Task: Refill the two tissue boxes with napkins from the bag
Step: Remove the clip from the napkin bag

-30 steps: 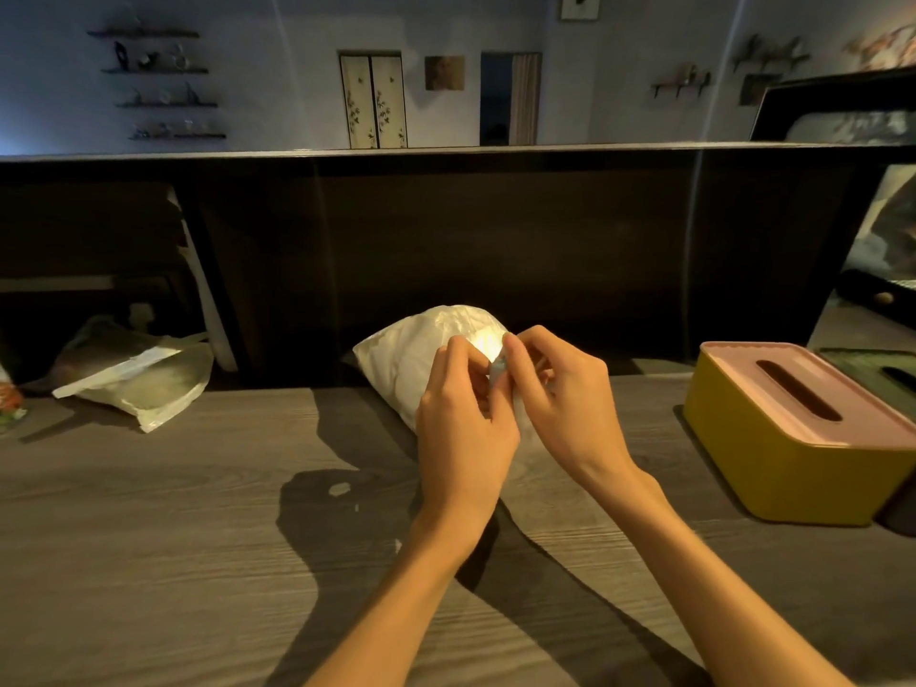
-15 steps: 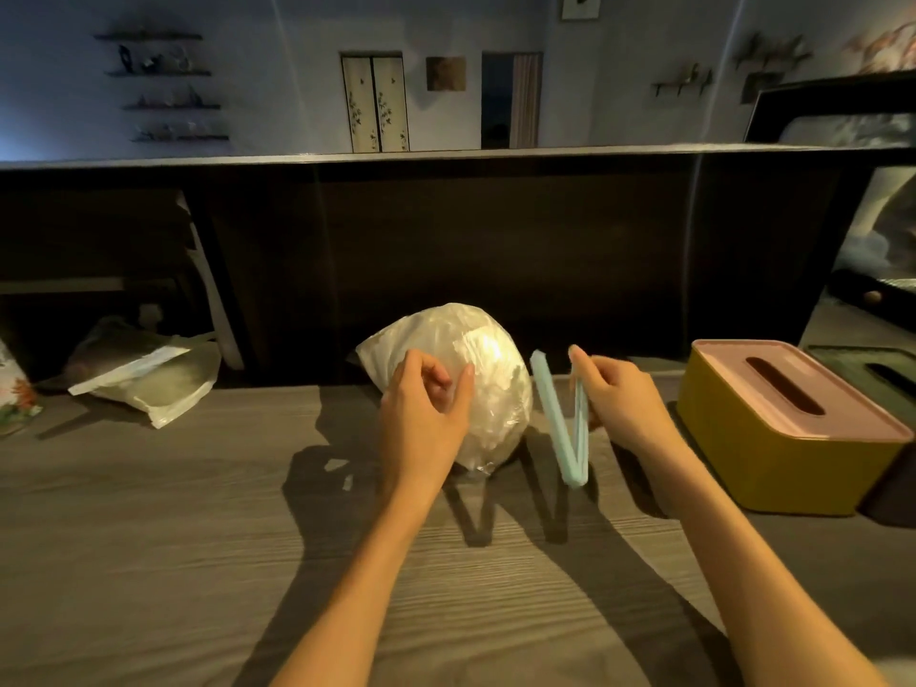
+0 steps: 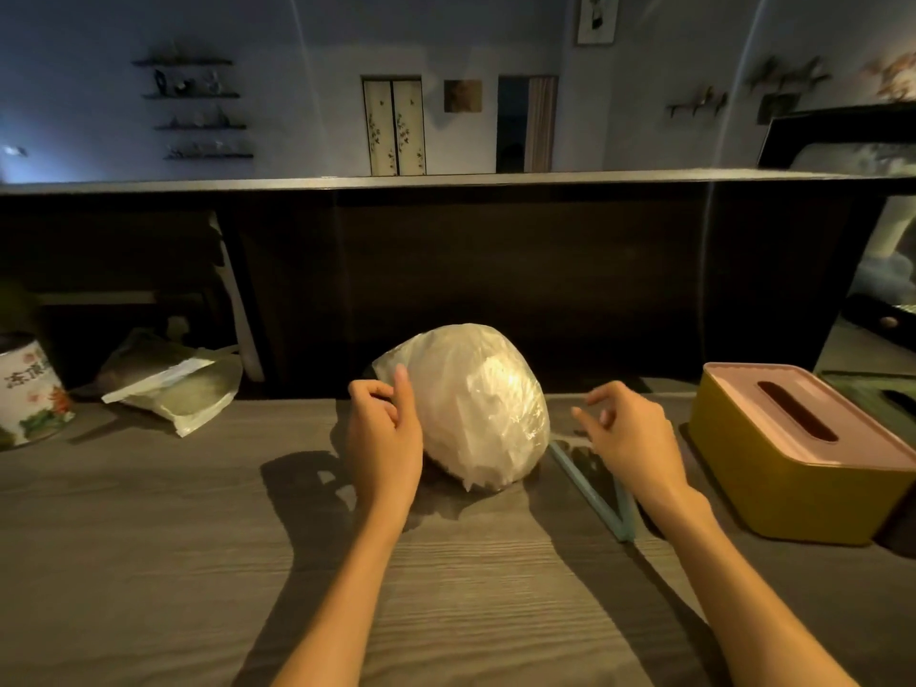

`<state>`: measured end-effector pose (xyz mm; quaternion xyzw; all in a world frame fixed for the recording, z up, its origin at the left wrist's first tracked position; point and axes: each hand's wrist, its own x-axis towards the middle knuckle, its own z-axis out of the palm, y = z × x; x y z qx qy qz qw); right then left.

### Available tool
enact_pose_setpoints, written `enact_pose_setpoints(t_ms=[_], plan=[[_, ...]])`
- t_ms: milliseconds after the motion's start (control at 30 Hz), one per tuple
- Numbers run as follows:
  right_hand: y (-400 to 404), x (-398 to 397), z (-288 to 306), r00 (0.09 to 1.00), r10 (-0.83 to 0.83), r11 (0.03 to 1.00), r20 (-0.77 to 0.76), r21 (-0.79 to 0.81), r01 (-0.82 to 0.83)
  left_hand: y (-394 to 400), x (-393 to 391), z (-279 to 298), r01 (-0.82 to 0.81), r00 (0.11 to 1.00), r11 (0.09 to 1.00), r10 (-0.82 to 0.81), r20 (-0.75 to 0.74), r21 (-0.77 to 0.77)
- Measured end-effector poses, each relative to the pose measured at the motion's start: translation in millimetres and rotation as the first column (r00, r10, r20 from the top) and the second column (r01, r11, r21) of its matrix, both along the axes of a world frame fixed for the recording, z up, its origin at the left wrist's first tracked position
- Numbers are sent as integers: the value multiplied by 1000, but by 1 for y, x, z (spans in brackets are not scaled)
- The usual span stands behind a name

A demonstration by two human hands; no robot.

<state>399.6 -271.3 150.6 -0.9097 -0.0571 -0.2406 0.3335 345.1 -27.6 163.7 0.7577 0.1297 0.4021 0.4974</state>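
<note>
A clear plastic bag [image 3: 476, 404] stuffed with white napkins sits in the middle of the wooden counter [image 3: 198, 538]. My left hand [image 3: 384, 428] pinches the bag's left edge near its top. My right hand [image 3: 627, 433] hovers to the right of the bag with loosely curled fingers, holding nothing. A light blue V-shaped bag clip [image 3: 600, 493] lies open on the counter under that hand. A yellow tissue box with a pink slotted lid [image 3: 788, 458] stands at the right. A dark green box [image 3: 877, 394] shows partly behind it.
A flat plastic packet [image 3: 173, 389] lies at the back left, with a printed tin can [image 3: 29, 389] at the far left edge. A tall dark partition [image 3: 495, 270] rises right behind the counter.
The blue clip came off the bag in my right hand, which has since set it down on the counter and let go. My left hand stayed on the bag's left side.
</note>
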Motion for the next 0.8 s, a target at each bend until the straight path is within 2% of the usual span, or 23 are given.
enact_pose_setpoints(t_ms=[67, 133, 233, 467, 667, 800], plan=[[13, -4, 7, 985, 164, 980, 47, 110, -168, 3, 0, -2, 34, 995, 999, -31, -98, 30], [26, -9, 12, 948, 317, 928, 3, 207, -311, 1, -2, -2, 155, 965, 987, -142, -221, 44], [40, -18, 9, 908, 416, 893, -57, 215, -396, -5, -2, -4, 293, 901, 954, -298, -314, -65], [61, -11, -6, 922, 377, 911, -84, 214, -353, -1, 6, -8, 332, 887, 919, -381, -262, -212], [91, 9, -7, 929, 323, 933, -179, 228, -280, 10, 15, -10, 249, 936, 908, -315, -158, -337], [117, 35, -5, 920, 339, 916, -196, 290, -275, 17, 19, -10, 187, 963, 845, -259, -76, -501]])
